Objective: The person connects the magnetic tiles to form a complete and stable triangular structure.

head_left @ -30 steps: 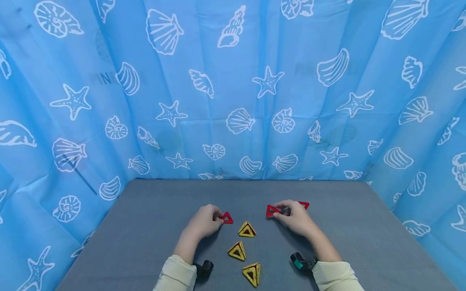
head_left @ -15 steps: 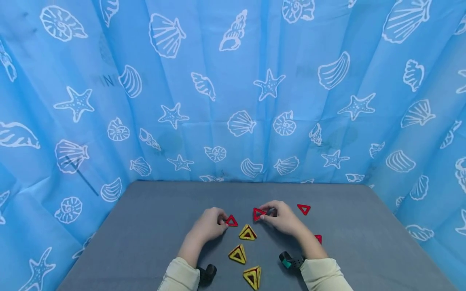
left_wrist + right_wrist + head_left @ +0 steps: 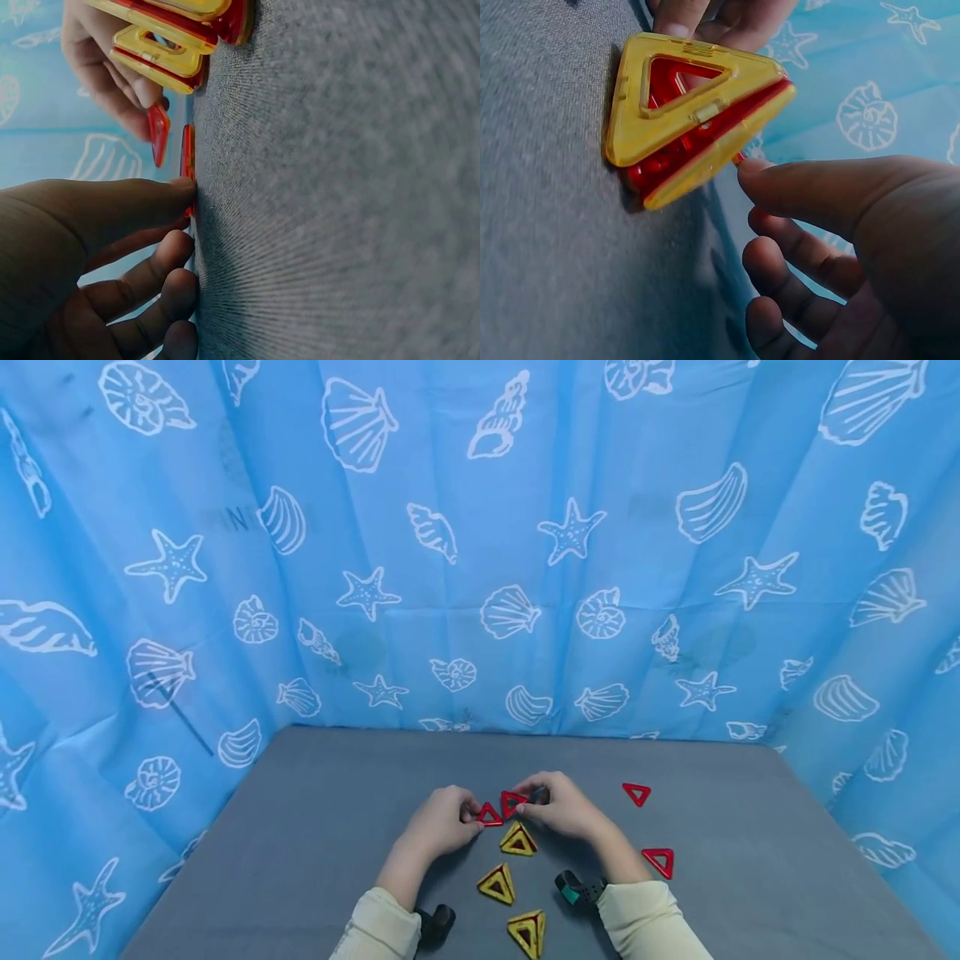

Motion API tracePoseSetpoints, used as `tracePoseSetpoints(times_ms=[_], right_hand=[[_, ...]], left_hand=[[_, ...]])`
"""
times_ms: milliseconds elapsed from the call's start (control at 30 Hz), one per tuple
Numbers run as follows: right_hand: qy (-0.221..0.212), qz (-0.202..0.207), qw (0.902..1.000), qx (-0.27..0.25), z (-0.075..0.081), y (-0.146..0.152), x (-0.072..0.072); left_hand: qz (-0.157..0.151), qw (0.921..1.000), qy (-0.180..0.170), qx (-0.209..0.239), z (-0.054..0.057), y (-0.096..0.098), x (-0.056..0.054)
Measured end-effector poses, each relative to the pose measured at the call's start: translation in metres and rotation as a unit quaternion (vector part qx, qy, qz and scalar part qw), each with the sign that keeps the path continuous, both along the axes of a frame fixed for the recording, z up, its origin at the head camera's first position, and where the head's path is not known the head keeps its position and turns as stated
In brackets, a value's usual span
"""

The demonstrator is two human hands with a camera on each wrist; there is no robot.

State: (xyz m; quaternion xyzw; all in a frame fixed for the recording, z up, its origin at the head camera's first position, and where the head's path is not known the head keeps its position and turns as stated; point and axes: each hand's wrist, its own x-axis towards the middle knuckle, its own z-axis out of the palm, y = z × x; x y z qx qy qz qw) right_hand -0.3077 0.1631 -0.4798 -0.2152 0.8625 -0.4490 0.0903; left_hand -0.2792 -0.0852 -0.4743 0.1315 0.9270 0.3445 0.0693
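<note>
Near the middle of the grey table, my left hand point(image 3: 444, 823) pinches a red triangular building tile point(image 3: 491, 823) by its left corner, thumb on top. In the left wrist view this red tile point(image 3: 187, 154) lies flat on the cloth. My right hand point(image 3: 558, 808) pinches a second red tile point(image 3: 504, 806) between thumb and finger; the left wrist view shows that tile point(image 3: 158, 135) tilted and raised off the table. The two tiles stand close together. Just in front is a yellow-and-red pyramid point(image 3: 517, 851), whose body point(image 3: 630, 142) hides most of the right tile in the right wrist view.
Two more yellow-and-red pyramids, a middle one point(image 3: 507, 883) and a near one point(image 3: 535, 935), stand in a rough line toward me. Loose red tiles lie at right, one farther back point(image 3: 637, 787) and one nearer point(image 3: 670, 862). A blue shell-print curtain point(image 3: 510, 652) backs the table.
My right hand has moved left with its red tile, close to the other tile. My left hand has shifted slightly right with its tile. The loose red tiles at right are now uncovered.
</note>
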Motion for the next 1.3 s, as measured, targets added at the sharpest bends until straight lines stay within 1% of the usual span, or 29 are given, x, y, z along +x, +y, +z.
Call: tracePoseSetpoints(times_ms=[133,300,567,767,1100,1300], right_hand=[[-0.008,0.007,0.9999,-0.003,-0.001,-0.002,-0.002],[-0.011,0.015,0.9998,-0.002,0.000,-0.003,-0.002],[0.000,0.020,0.9998,-0.006,0.005,-0.003,-0.002],[0.012,0.026,0.9996,0.000,0.002,-0.007,-0.003],[-0.004,0.021,0.9993,-0.031,0.002,-0.012,-0.002],[0.007,0.017,0.9991,-0.039,0.001,-0.017,-0.003]], left_hand=[[0.002,1.0000,-0.005,-0.004,0.002,0.004,0.002],[-0.002,1.0000,-0.002,-0.004,0.001,0.005,0.001],[-0.003,1.0000,-0.004,-0.004,0.002,0.003,0.000],[-0.008,1.0000,0.003,0.001,0.001,0.001,0.000],[-0.013,0.9999,0.005,0.008,-0.002,-0.001,-0.001],[-0.020,0.9995,-0.003,0.022,-0.001,-0.004,-0.001]])
